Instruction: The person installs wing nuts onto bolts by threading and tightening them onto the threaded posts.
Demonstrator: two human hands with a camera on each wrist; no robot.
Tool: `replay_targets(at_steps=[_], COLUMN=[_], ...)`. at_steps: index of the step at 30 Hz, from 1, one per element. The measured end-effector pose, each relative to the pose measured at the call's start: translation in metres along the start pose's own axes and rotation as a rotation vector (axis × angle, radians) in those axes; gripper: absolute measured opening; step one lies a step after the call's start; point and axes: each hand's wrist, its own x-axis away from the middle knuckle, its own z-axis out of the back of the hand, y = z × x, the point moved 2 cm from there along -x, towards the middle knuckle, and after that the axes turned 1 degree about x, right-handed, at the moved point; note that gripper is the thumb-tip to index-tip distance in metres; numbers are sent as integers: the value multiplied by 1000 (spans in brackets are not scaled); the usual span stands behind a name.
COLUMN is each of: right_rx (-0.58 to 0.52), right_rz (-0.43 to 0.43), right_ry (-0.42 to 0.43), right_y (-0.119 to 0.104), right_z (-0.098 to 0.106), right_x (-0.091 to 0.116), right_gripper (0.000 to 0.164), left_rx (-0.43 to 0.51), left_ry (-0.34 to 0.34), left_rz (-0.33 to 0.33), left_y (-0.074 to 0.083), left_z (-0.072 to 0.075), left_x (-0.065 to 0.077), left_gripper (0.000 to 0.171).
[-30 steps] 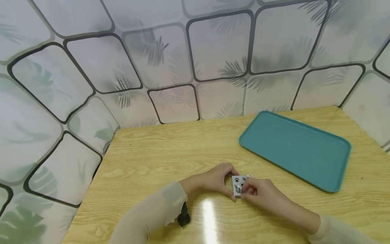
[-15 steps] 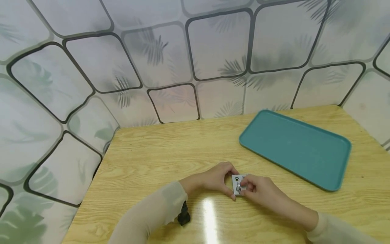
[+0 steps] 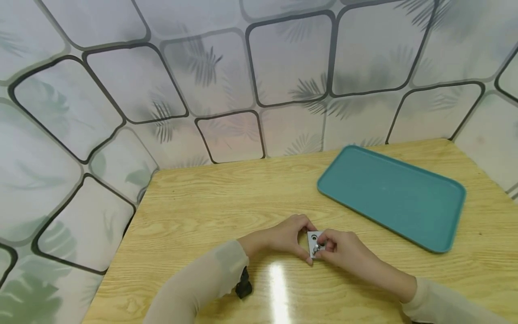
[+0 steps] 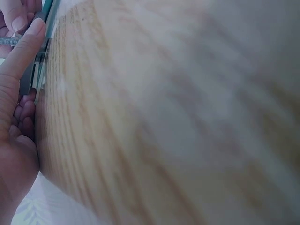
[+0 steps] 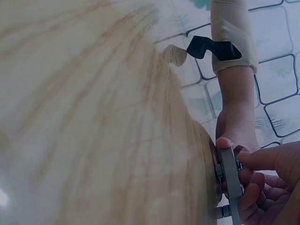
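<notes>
A small square metal plate (image 3: pixel 310 241) with round holes lies on the table between the two hands. My left hand (image 3: pixel 286 236) holds it by its edges, thumb at the near corner and index finger at the far one. A threaded bolt (image 4: pixel 8 41) stands out of the plate in the left wrist view. My right hand (image 3: pixel 344 247) pinches at this bolt with thumb and index finger, hiding the plate's right side. In the right wrist view the plate appears edge-on, with short metal pieces (image 5: pixel 222 212) sticking out of its underside.
A teal tray (image 3: pixel 392 198) lies at the back right of the wooden table (image 3: pixel 210 198). Behind it hangs a patterned cloth (image 3: pixel 291 58). A black device (image 3: pixel 243 285) sits at the left wrist.
The right hand has shifted slightly left across the plate, and its fingers now cover the bolt seen earlier at the far right corner. The left hand and plate stay nearly still.
</notes>
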Motion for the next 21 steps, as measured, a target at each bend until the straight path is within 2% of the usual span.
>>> replay_targets(at_steps=[4,12,21], right_rx=[15,-12,24], right_rz=[12,8,3], right_ry=[5,-53,8], right_y=[-1,-5,-3], right_z=[0,0,2], right_x=[4,9,6], right_gripper=[11,7,9], left_rx=[-9,-7,-22], left_ry=[6,11,17], left_rz=[2,2,-19], left_y=[0,-1,2], left_z=[0,0,1], left_x=[0,0,0], left_gripper=[65,66,65])
